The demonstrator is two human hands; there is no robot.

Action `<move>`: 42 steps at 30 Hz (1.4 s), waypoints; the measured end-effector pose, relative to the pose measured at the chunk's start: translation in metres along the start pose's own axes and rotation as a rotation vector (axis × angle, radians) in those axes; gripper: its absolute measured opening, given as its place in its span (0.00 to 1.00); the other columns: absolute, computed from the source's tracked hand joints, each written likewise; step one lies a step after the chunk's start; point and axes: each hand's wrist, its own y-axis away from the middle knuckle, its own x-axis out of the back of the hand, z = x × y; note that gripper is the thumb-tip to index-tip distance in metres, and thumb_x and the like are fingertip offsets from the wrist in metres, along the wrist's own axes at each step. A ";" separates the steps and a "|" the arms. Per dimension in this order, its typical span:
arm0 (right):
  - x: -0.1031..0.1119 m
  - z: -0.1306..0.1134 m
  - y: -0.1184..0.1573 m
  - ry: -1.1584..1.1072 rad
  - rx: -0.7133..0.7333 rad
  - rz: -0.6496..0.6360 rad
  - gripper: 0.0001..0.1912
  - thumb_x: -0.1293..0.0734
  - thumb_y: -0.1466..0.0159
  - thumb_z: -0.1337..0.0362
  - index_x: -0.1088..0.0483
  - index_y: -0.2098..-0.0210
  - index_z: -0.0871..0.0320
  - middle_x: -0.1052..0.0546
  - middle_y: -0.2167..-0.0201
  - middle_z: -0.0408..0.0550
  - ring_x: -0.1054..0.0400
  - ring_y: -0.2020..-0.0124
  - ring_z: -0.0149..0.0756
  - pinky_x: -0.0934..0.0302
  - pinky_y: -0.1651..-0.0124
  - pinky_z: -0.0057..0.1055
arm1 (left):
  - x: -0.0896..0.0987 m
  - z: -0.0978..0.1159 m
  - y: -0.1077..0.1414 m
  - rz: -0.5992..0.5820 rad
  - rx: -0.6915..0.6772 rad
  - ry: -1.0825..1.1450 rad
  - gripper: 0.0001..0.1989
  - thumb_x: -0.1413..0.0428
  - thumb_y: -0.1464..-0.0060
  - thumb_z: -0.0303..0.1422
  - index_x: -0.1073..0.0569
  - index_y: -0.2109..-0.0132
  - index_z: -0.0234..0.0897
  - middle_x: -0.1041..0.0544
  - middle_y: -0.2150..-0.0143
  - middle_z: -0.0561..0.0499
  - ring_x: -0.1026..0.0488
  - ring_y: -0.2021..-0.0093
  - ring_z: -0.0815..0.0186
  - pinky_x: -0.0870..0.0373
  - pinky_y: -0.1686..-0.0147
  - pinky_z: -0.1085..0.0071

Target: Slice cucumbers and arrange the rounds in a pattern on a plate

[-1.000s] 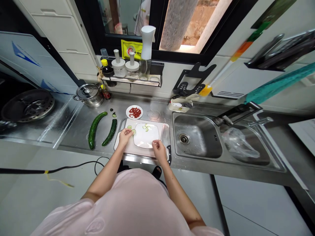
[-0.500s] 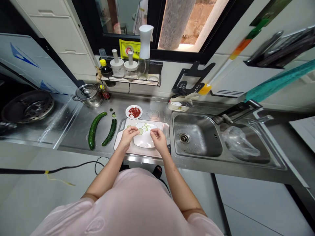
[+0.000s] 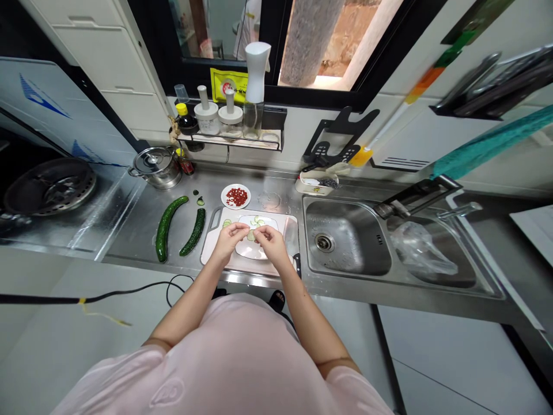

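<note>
Cucumber slice [image 3: 251,236] now seemingly between hands [image 3: 228,241] [image 3: 272,243]

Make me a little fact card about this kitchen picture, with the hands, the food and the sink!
Left hand: left hand pinches a pale green slice
Right hand: right hand has fingertips at that slice; its grip is hard to tell
Plate: white plate, on the cutting board, has green pieces
Cucumbers: longer cucumber and shorter cucumber, left of the board
Small dish: round dish of red bits
Sink: two-basin sink; clear plastic bag in the right basin
</note>
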 end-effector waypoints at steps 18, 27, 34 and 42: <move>0.000 0.002 0.000 -0.099 -0.092 0.015 0.11 0.33 0.48 0.56 0.31 0.74 0.58 0.30 0.80 0.41 0.36 0.77 0.29 0.43 0.76 0.24 | -0.003 -0.003 -0.001 -0.086 -0.005 -0.051 0.12 0.35 0.59 0.36 0.23 0.66 0.35 0.24 0.70 0.51 0.28 0.68 0.67 0.31 0.63 0.71; 0.005 -0.001 0.002 -0.014 -0.040 -0.002 0.12 0.34 0.45 0.54 0.31 0.74 0.58 0.31 0.80 0.41 0.37 0.77 0.29 0.43 0.74 0.26 | 0.001 0.001 -0.002 -0.114 -0.131 -0.241 0.11 0.37 0.57 0.37 0.22 0.66 0.35 0.26 0.72 0.51 0.32 0.71 0.69 0.36 0.69 0.72; 0.004 -0.001 0.002 -0.009 -0.068 0.000 0.11 0.35 0.47 0.56 0.33 0.75 0.58 0.32 0.81 0.40 0.39 0.78 0.28 0.44 0.75 0.25 | 0.001 0.006 0.004 -0.071 -0.245 -0.453 0.08 0.40 0.53 0.35 0.22 0.65 0.36 0.25 0.71 0.51 0.33 0.72 0.69 0.37 0.68 0.73; 0.005 -0.005 0.005 -0.028 -0.154 0.023 0.09 0.35 0.49 0.59 0.32 0.75 0.59 0.33 0.82 0.39 0.41 0.79 0.27 0.46 0.75 0.24 | -0.004 0.006 0.012 -0.016 -0.328 -0.588 0.07 0.42 0.51 0.36 0.23 0.66 0.37 0.25 0.69 0.51 0.31 0.68 0.69 0.36 0.65 0.73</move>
